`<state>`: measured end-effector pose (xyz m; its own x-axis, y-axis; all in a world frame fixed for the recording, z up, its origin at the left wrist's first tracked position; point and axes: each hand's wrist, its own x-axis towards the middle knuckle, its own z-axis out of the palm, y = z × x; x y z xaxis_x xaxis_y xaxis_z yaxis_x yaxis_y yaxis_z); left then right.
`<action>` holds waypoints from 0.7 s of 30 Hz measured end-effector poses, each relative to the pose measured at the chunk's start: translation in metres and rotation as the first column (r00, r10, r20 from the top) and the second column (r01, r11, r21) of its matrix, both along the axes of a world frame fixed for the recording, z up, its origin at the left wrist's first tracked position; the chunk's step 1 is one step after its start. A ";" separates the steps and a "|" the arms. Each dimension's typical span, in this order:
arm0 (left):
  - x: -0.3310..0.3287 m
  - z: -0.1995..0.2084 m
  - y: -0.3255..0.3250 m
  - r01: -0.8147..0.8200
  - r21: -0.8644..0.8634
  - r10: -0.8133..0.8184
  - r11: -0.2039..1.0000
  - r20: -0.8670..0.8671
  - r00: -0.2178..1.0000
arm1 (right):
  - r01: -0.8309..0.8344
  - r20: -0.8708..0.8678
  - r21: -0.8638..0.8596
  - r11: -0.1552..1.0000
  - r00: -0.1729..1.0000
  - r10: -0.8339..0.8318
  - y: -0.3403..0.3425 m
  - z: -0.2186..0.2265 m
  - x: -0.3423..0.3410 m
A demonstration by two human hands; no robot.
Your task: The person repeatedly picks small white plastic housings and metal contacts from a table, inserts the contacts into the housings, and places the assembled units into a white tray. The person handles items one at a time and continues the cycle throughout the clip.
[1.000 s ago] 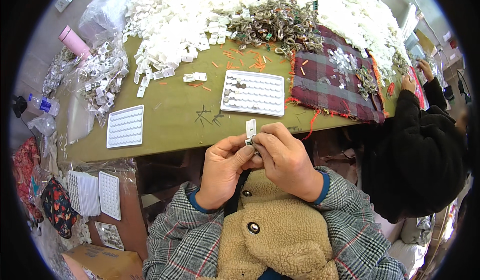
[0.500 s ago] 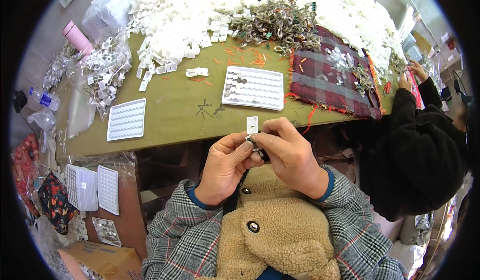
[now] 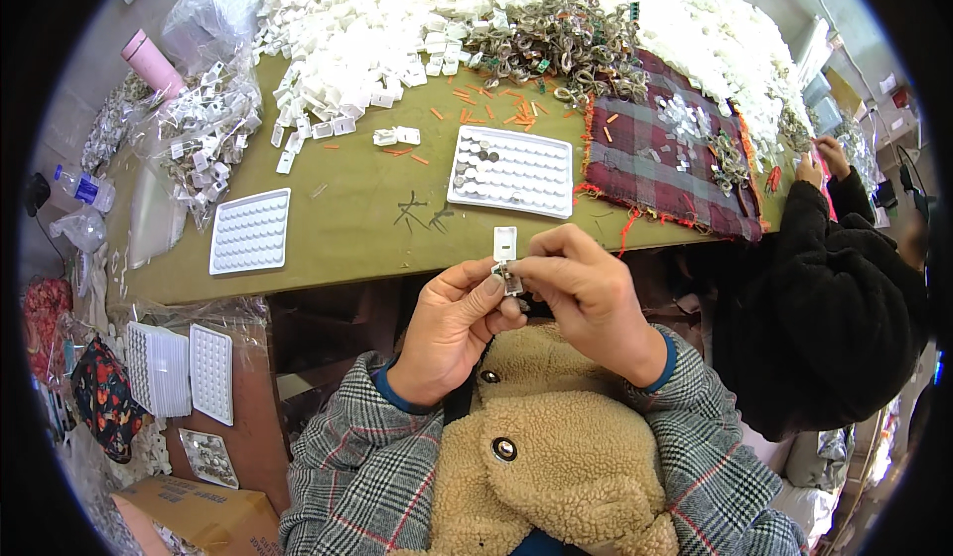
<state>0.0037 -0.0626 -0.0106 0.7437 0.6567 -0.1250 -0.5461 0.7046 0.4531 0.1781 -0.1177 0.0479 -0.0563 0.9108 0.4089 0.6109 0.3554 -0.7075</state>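
Note:
My left hand (image 3: 437, 338) grips a small white plastic case (image 3: 505, 243) upright in front of my chest, just past the table's near edge. Its lid stands raised, with a small slot in it, and metal or dark parts show in the lower half. My right hand (image 3: 596, 303) is closed in a pinch at the right side of the lower half. Whatever lies between its fingertips is too small or hidden to name. Beyond my hands a white tray (image 3: 541, 171) of round hollows carries several silver button cells (image 3: 476, 154) at its left.
The green table (image 3: 347, 194) bears a heap of white cases (image 3: 377, 10), tangled strap-like parts with green boards (image 3: 571, 40), orange strips (image 3: 521, 111), a plaid cloth (image 3: 635, 159) and another white tray (image 3: 250, 230). Stacked trays (image 3: 159, 369) stand lower left. A person in black (image 3: 824, 328) works at right.
My right hand has shifted slightly right and up, so more of the case's lower half shows. My left hand keeps its grip. The whole view has turned a little.

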 end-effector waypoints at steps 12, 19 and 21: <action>0.004 0.006 -0.005 -0.037 0.048 0.043 0.998 -0.115 0.992 | -0.071 0.205 0.459 0.885 0.978 -0.029 0.009 -0.026 -0.005; -0.002 0.019 0.012 -0.089 0.244 0.169 0.966 -0.330 0.929 | 0.270 -0.022 0.189 0.944 0.962 -0.271 0.031 -0.027 0.012; -0.002 0.020 0.018 -0.102 0.336 0.226 0.936 -0.356 0.907 | 0.274 0.122 0.131 0.953 0.949 -0.289 0.050 -0.029 0.021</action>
